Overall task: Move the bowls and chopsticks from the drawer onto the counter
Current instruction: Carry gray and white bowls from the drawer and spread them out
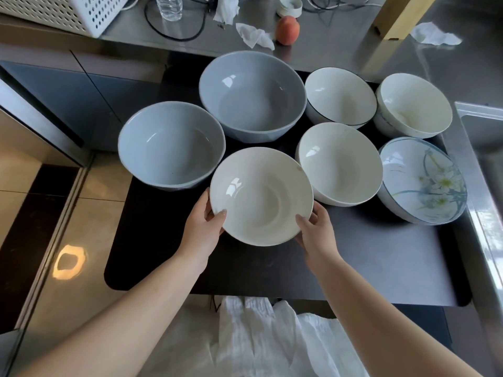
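A shallow white bowl (261, 197) is held between both hands over the dark drawer surface (367, 257). My left hand (204, 221) grips its left rim, thumb on the inner edge. My right hand (315, 227) grips the right rim the same way. Around it stand a blue-grey bowl (171, 145), a larger blue-grey bowl (251, 93), a white bowl (340, 164), a white bowl with a dark rim line (340, 96), another white bowl (413, 104) and a flower-patterned bowl (422, 183). No chopsticks show.
A steel counter (326, 53) runs along the back with a peach (287, 29), crumpled tissues (255, 35), a water bottle (169, 6), cables and a perforated white box (62, 10). A steel sink edge (479, 164) borders the right. Tiled floor lies at the left.
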A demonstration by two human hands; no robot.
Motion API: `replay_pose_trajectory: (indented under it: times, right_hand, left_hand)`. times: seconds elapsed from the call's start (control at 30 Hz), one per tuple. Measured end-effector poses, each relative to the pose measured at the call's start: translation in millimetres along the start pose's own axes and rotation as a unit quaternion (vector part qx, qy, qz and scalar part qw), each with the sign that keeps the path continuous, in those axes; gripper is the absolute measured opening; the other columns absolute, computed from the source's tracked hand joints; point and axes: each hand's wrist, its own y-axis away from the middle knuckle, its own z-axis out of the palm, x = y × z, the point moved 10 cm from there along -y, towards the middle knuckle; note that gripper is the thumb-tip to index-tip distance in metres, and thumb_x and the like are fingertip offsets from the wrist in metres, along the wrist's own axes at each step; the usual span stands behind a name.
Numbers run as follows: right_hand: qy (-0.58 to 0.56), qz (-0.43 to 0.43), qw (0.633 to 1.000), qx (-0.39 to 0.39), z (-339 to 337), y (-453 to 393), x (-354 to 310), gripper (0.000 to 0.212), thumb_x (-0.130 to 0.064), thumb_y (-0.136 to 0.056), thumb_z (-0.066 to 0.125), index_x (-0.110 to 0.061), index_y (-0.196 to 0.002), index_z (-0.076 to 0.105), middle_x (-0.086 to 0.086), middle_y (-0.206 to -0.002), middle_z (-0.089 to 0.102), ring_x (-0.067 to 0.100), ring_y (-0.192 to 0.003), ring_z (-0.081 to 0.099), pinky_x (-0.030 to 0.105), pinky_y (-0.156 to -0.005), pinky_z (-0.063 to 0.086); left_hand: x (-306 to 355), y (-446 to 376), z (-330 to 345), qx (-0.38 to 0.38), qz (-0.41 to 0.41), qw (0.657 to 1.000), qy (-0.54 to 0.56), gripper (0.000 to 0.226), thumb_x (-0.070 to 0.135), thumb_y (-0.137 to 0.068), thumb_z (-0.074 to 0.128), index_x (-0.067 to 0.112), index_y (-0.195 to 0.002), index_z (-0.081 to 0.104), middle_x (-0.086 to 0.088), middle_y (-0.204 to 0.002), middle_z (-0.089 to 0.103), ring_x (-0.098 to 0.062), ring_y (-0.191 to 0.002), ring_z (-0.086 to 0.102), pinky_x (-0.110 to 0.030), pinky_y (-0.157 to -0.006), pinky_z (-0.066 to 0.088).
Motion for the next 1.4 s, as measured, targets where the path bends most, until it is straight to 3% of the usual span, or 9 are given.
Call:
replay_pose_trajectory:
  times: [0.23,0.6,0.73,0.83,0.97,1.13,1.27,1.4]
  right_hand:
    - [-0.037,0.019,0.999,0.004,1.2,-12.6,8.7,0.034,-0.008,-0.092,0.058,-0.014,-0.125,0.052,0.004,-0.111,0.070,0.017,-0.098,0.067,0.030,-0.077,0.054]
    - [-0.040,0.049,0.998,-0.024,2.7,-17.9,19.0,0.043,-0.020,-0.091,0.062,-0.017,-0.132,0.051,0.005,-0.119,0.067,0.022,-0.107,0.065,0.040,-0.088,0.056]
    - [-0.091,0.137,0.985,-0.060,16.3,5.1,45.3,0.053,-0.026,-0.087,0.067,-0.027,-0.136,0.047,0.004,-0.130,0.059,0.026,-0.121,0.056,0.049,-0.081,0.057]
    - [-0.158,0.193,0.967,-0.048,37.7,28.6,65.8,0.054,-0.017,-0.089,0.066,-0.024,-0.138,0.043,0.012,-0.138,0.049,0.035,-0.129,0.047,0.049,-0.070,0.058]
    - [-0.183,0.212,0.960,-0.016,68.2,50.7,83.4,0.050,-0.015,-0.094,0.057,-0.023,-0.139,0.037,0.017,-0.135,0.047,0.036,-0.120,0.055,0.047,-0.070,0.056]
    - [-0.240,0.186,0.951,0.055,86.5,55.0,72.4,0.039,-0.007,-0.099,0.041,-0.016,-0.138,0.039,0.018,-0.109,0.060,0.036,-0.106,0.060,0.047,-0.080,0.052]
    - [-0.241,0.173,0.952,0.078,98.4,53.7,63.9,0.038,-0.008,-0.099,0.043,-0.009,-0.137,0.040,0.020,-0.102,0.061,0.036,-0.100,0.062,0.046,-0.079,0.052]
    - [-0.253,0.169,0.948,0.091,105.4,51.9,60.9,0.037,-0.009,-0.099,0.045,-0.008,-0.135,0.041,0.021,-0.099,0.059,0.039,-0.101,0.062,0.047,-0.081,0.052]
  left_hand:
    - [1.2,-3.1,-1.0,0.026,0.007,0.999,0.027,0.051,0.004,-0.096,0.051,0.027,-0.141,0.047,0.005,-0.129,0.063,-0.014,-0.118,0.059,-0.044,-0.101,0.049]
    - [-1.3,1.1,-0.6,0.043,-0.016,0.995,0.094,0.040,0.010,-0.097,0.053,0.017,-0.136,0.048,-0.001,-0.132,0.060,-0.014,-0.115,0.060,-0.041,-0.101,0.049]
    - [-12.1,-4.8,-25.8,0.088,-0.084,0.966,0.226,0.079,0.030,-0.093,0.063,0.020,-0.155,0.015,-0.013,-0.151,0.038,-0.029,-0.136,0.042,-0.051,-0.108,0.038]
    - [-11.4,-14.5,-46.6,0.096,-0.120,0.947,0.280,0.077,0.042,-0.093,0.059,0.022,-0.155,0.017,-0.020,-0.152,0.034,-0.032,-0.137,0.041,-0.051,-0.103,0.040]
    - [-0.3,-27.9,-68.8,0.078,-0.129,0.958,0.244,0.066,0.044,-0.097,0.049,0.027,-0.153,0.018,-0.020,-0.146,0.044,-0.030,-0.129,0.051,-0.050,-0.095,0.043]
    - [15.3,-43.2,-87.0,0.020,-0.145,0.974,0.171,0.047,0.026,-0.102,0.047,0.022,-0.146,0.033,-0.020,-0.143,0.047,-0.029,-0.121,0.056,-0.049,-0.098,0.043]
    - [26.4,-57.3,-106.0,-0.008,-0.154,0.979,0.137,0.047,0.025,-0.102,0.047,0.022,-0.146,0.032,-0.019,-0.141,0.050,-0.027,-0.109,0.061,-0.047,-0.092,0.046]
    - [32.7,-63.9,-118.3,-0.028,-0.165,0.981,0.100,0.045,0.025,-0.102,0.046,0.019,-0.145,0.033,-0.018,-0.142,0.050,-0.028,-0.117,0.059,-0.048,-0.092,0.046]
